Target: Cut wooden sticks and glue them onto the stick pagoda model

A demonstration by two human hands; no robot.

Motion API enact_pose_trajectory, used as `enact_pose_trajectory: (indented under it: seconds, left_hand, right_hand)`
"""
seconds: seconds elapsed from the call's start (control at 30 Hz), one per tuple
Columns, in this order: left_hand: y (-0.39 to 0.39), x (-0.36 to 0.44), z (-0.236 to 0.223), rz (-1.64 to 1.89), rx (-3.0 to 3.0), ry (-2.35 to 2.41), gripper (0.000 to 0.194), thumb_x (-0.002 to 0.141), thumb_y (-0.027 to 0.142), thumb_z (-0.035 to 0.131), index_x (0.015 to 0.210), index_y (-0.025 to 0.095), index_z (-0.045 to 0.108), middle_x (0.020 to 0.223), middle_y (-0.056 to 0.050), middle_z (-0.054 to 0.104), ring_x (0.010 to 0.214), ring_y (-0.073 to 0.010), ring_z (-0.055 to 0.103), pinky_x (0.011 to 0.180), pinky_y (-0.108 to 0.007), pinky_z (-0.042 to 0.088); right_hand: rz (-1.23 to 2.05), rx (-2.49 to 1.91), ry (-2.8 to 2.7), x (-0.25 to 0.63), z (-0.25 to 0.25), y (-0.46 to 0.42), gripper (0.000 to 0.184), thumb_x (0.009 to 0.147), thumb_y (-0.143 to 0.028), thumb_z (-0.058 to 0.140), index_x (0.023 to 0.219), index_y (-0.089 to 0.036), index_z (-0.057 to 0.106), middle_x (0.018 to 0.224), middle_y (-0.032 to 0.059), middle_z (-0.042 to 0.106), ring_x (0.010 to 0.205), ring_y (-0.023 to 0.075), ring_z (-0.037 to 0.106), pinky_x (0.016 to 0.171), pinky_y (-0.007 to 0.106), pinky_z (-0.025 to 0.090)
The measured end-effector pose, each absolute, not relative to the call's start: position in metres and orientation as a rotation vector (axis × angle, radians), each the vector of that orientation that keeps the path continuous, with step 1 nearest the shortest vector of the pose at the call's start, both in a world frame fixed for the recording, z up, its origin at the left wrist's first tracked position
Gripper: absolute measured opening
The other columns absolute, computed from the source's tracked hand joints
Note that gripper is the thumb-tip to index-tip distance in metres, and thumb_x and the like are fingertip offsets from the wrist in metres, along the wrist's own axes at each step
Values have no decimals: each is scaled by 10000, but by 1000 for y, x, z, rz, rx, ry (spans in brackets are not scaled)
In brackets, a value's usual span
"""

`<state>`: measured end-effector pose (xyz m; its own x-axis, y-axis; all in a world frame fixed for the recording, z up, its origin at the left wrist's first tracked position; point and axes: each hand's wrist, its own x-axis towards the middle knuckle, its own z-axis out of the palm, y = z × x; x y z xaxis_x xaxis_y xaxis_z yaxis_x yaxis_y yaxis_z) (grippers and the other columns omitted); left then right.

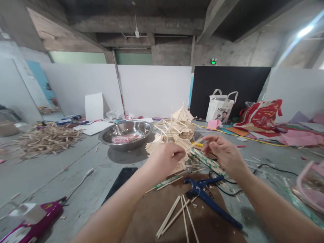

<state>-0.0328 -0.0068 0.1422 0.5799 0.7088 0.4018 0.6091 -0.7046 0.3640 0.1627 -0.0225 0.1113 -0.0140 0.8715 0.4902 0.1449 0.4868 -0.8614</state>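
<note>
My left hand [164,158] is closed in a pinch, held in front of a model building made of thin wooden sticks [174,131]. My right hand [226,152] faces it, with thumb and fingertips pinched together. A slim pale wooden stick [196,142], blurred, spans the gap between both sets of fingertips. Below my hands, a blue-handled cutter [211,202] lies on a brown board [141,219] beside several loose wooden sticks [174,216]. Green-and-white wrapped bundles of sticks [206,160] lie under my right hand.
A steel basin [105,136] holding a red-and-white packet stands behind, left. Cut sticks are heaped [48,136] farther left. A dark phone-like slab [120,180] lies near my left forearm, a magenta power strip [48,216] lower left. Black cable [234,194] and pink bag [310,189] lie right.
</note>
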Motion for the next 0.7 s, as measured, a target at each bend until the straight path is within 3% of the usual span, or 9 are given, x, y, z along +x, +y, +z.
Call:
enact_pose_trajectory:
  seconds: [0.13,0.23,0.37,0.7]
  left_hand:
    - [22,-55,149,1014,2270,1277,224,707,318,452,751,143,584,652,-11,577,551,-67,463,499,-189,346]
    - [45,-66,152,980,2088,1308,247,683,328,482,809,126,550,599,-4,551,405,-35,399,402,-179,311]
    - [67,-71,155,939,2029,1298,265,674,317,501,879,150,521,477,42,474,328,-27,356,346,-170,275]
    - [97,-68,158,764,1925,1324,204,694,344,483,746,153,533,333,58,403,276,-39,337,316,-173,230]
  right_hand:
    - [415,-1335,-1506,211,80,-6,341,723,-480,393,846,-190,522,687,31,594,612,144,545,577,264,425]
    - [100,-1932,-1615,260,39,10,315,694,-468,412,768,-202,563,727,57,622,687,212,568,610,309,402]
    - [89,-2364,-1664,304,-5,28,439,733,-495,283,721,-177,585,735,126,630,736,267,578,613,342,388]
    - [207,-2435,-1702,306,-26,56,428,712,-493,306,649,-167,577,679,124,622,670,250,581,588,322,390]
